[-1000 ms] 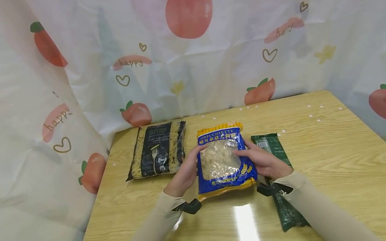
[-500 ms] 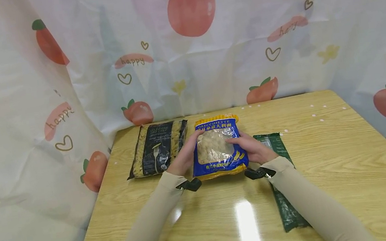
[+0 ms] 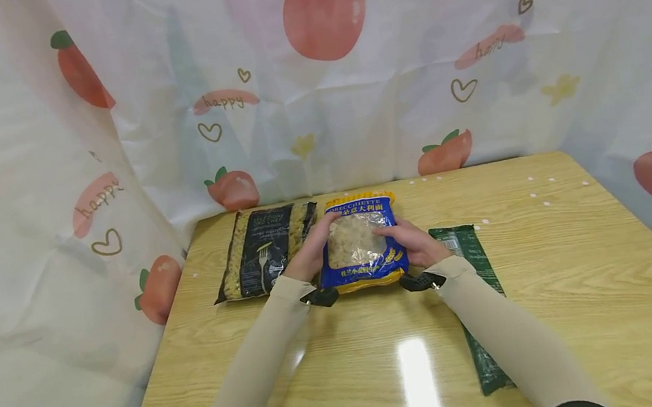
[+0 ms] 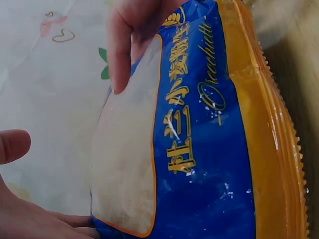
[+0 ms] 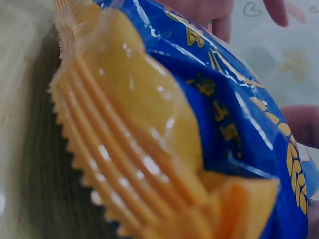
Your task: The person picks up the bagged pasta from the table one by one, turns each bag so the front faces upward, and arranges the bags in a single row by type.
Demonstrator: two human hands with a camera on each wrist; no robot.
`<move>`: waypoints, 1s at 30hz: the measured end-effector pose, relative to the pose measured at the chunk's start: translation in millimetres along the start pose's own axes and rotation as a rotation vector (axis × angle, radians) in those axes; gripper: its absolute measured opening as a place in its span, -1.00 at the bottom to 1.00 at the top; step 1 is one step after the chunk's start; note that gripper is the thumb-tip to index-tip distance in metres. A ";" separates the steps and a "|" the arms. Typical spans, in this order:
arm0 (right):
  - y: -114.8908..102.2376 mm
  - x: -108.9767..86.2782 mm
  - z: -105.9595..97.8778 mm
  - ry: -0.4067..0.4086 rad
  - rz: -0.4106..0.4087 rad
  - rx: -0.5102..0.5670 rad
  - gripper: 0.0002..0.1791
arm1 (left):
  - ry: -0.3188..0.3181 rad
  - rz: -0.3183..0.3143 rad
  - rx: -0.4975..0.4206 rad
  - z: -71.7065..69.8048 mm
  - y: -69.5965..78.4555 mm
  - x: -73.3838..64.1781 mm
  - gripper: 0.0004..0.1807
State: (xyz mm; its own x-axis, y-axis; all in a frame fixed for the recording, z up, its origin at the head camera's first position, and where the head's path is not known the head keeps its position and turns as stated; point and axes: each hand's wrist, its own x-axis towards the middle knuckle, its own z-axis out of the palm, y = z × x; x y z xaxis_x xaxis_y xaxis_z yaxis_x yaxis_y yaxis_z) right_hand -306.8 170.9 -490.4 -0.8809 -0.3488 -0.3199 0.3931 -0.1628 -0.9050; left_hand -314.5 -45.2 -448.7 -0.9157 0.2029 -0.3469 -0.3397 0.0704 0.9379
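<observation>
A blue and yellow bag of orecchiette pasta (image 3: 358,244), with a window on its front, is between both hands in the head view. My left hand (image 3: 310,248) grips its left side, thumb lying near the window's upper left corner. On the right side my right hand (image 3: 416,241) holds it, thumb over the front and fingers mostly hidden behind. The left wrist view gives the lower front of the bag (image 4: 214,149) close up, with the right hand (image 4: 137,32) at the top. Its crimped yellow bottom seam (image 5: 124,144) fills much of the right wrist view, close over the wooden table.
A black pasta bag (image 3: 266,251) with a fork picture lies at the back left, partly behind the left hand. A narrow dark green packet (image 3: 486,347) lies on the table (image 3: 595,278) at right, partly under the right forearm. A fruit-print curtain (image 3: 339,112) borders the table's back.
Both hands have carried the orecchiette bag away from me and slightly left, towards the back of the table beside the black bag. The black bag and green packet have stayed put.
</observation>
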 end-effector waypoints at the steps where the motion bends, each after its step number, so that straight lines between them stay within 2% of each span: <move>1: -0.4 1.4 1.3 -0.001 -0.001 0.001 -0.28 | 0.009 0.006 0.008 -0.9 0.0 1.2 -0.41; 7: -2.2 7.7 5.9 0.016 0.000 0.000 -0.30 | 0.027 0.008 0.063 -3.6 -1.2 5.9 -0.42; 15: 0.1 14.5 8.7 0.068 -0.005 -0.036 -0.30 | 0.048 -0.003 0.046 -1.9 -2.0 7.9 -0.42; 23: 3.8 22.2 11.3 0.123 -0.031 -0.100 -0.32 | 0.059 0.022 0.074 -2.0 0.9 4.6 -0.38; 26: 4.9 23.9 10.1 0.168 -0.030 -0.136 -0.29 | 0.060 0.021 0.097 -1.4 -0.1 5.1 -0.28; 30: 5.4 24.5 11.0 0.279 -0.046 -0.215 -0.22 | 0.072 0.018 0.135 -1.1 -1.6 7.2 -0.07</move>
State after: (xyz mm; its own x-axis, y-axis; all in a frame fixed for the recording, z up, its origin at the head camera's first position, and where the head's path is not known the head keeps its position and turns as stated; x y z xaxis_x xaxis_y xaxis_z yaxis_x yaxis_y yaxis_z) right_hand -323.3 151.3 -500.1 -0.9461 -0.0751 -0.3149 0.3131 0.0355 -0.9491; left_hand -320.8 -44.9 -452.6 -0.9360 0.1355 -0.3248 -0.2954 0.1991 0.9344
